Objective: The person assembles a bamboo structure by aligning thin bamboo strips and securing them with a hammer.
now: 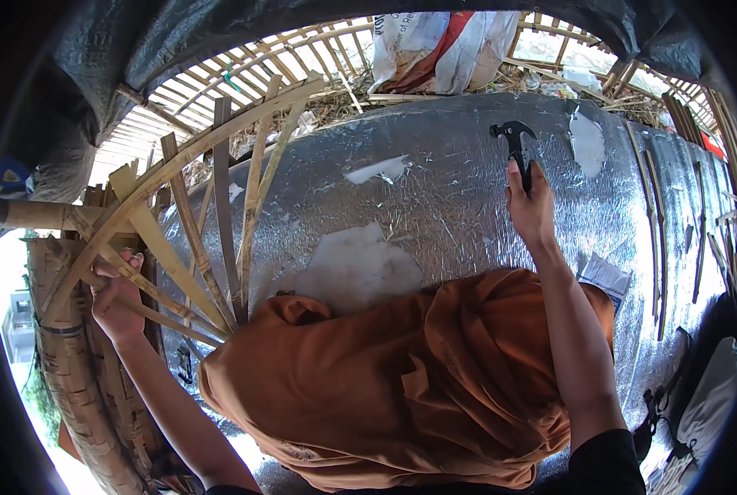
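A small black claw hammer (514,137) is in my right hand (533,206), its fingers wrapped round the handle and its head pointing away from me. On the left, my left hand (119,301) is closed on a bamboo strip of a fan-shaped bamboo frame (158,177). Several flat strips of the frame spread out from a point near my lap, and one long curved strip crosses over them. The hand grips close to where the curved strip's lower left end crosses other pieces. Beneath the hammer lies a silver foil mat (459,198), with nothing touching the hammer head.
Orange-brown cloth (368,379) covers my lap between both arms. Woven bamboo rolls (67,363) stand at the left. Loose thin sticks (657,239) lie on the right of the mat. A white and red sack (442,54) rests by the slatted bamboo wall at the back; dark sheeting hangs above.
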The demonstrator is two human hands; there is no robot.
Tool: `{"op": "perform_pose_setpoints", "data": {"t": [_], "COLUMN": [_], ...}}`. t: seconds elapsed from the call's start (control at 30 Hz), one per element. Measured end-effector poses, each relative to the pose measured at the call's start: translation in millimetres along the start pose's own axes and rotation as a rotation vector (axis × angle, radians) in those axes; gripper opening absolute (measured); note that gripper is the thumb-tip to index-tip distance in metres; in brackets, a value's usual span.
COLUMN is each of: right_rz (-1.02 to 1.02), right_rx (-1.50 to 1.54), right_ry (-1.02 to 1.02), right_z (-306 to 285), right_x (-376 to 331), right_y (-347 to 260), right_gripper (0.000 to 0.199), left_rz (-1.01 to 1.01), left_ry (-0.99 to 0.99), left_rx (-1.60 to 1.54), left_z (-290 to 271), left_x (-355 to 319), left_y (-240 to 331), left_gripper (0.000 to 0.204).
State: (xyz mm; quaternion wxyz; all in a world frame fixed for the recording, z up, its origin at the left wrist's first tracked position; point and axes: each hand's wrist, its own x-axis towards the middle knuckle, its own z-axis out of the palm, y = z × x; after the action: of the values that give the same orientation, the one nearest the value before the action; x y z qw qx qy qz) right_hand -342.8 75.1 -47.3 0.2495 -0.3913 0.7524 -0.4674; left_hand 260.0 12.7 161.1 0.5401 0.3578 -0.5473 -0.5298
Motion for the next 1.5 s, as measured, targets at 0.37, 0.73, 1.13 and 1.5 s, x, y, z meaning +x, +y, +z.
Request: {"op": "perform_pose_setpoints", "data": {"t": [0.37,0.73,1.13,1.5], "right_rz": [-0.072,-0.199,-0.130,-0.213], "right_rx": [-0.062,0.076,0.848,1.018], "right_ry": [0.005,-0.209,-0.264,-0.221], "right_z": [5.4,24.0,-9.7,-43.3], "right_x": [-10.9,-56.0,-46.3,-21.8], "right_y": [-11.3,-93.4,-192.9,-226.3], "right_gripper": [0.041,0.041,0.041,0.027], "left_rz": [0.087,0.290,0.328,0.266], "left_ry": [0.029,-0.040,-0.113,-0.274], "left_rx": [-0.126,-0.206,-0.416,-0.492], "left_z": [-17.3,0.6,75.0,145.6], "left_x": [-14.1,-4.8,28.7,76.2], "left_y": [35.2,102.9,97.8,88.7], "left_gripper": [0.012,0.015,0.015,0.011]}}
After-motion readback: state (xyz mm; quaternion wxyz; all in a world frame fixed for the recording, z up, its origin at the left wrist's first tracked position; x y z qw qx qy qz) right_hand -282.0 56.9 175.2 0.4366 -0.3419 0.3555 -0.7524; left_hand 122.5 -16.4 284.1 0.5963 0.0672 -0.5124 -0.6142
